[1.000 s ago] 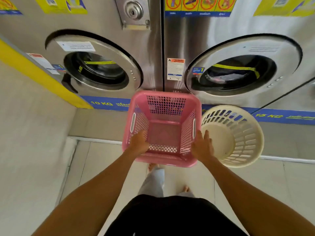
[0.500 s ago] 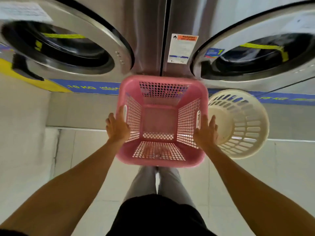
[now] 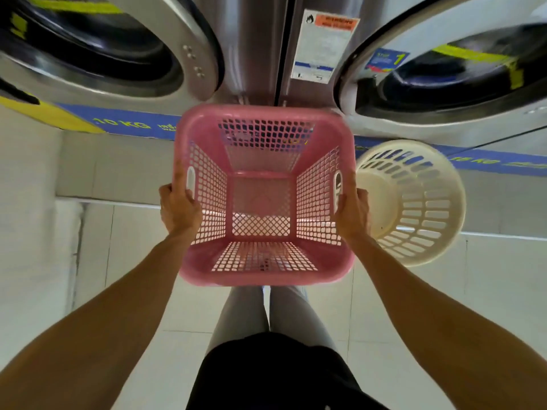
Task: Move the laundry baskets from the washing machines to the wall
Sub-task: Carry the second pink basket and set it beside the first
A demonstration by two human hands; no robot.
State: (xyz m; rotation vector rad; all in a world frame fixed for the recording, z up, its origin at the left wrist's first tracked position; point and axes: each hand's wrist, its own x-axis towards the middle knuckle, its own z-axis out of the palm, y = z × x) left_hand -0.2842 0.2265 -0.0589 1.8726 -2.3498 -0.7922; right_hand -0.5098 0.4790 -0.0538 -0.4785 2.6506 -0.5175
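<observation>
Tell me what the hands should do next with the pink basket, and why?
Probably lift the pink basket and step back from the washing machines. Both the left hand and right hand already have a grip on its sides, it looks empty, and the white basket sits close beside it.

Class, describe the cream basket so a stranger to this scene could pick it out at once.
Find the right-hand steel washing machine. Below its door sits the round cream plastic slotted basket, untouched. Its neighbour, the square pink plastic mesh basket, is gripped by both hands.
</observation>
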